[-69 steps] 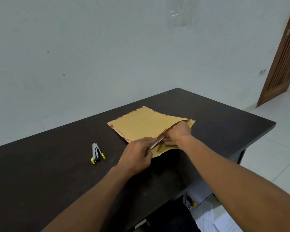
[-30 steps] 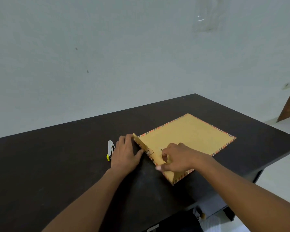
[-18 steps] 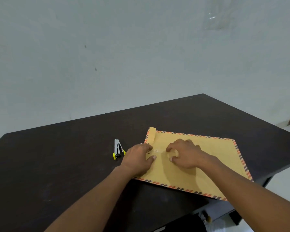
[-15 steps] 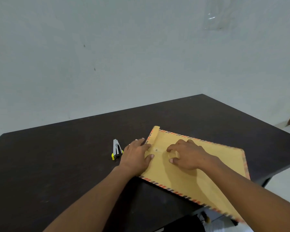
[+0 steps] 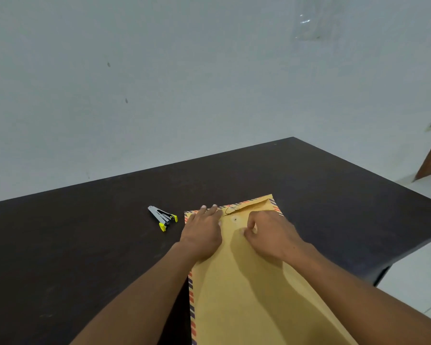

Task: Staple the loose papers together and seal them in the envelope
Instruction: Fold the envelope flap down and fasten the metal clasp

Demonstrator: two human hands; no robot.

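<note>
Brown kraft paper fills the lower centre of the frame: the envelope (image 5: 247, 295) lies flat on the dark table (image 5: 85, 245), its striped border running down its left edge and its near end running out of the bottom of the frame; the flap (image 5: 256, 204) is at the far end, folded down, with a thin closing string (image 5: 232, 209) lying loose in a small tangle on it, just above a round button (image 5: 235, 219) on the envelope body; no loose papers show anywhere, so they are presumably inside already, though that cannot be confirmed from here; the left hand (image 5: 203, 235) lies palm down on the upper left part of the envelope, fingers straight and close together with the tips at the fold, most likely to pin the flap shut and stop the envelope sliding; the right hand (image 5: 271, 235) rests just right of the button, fingers curled inward with thumb and forefinger nearly meeting, but whether they pinch anything cannot be told; its position suits reaching for the string and winding it round the button; the stapler (image 5: 162, 217), grey with yellow tips, sits apart at centre left, well clear of both hands, its part seemingly done; what remains, by my reading, is the string closure
</note>
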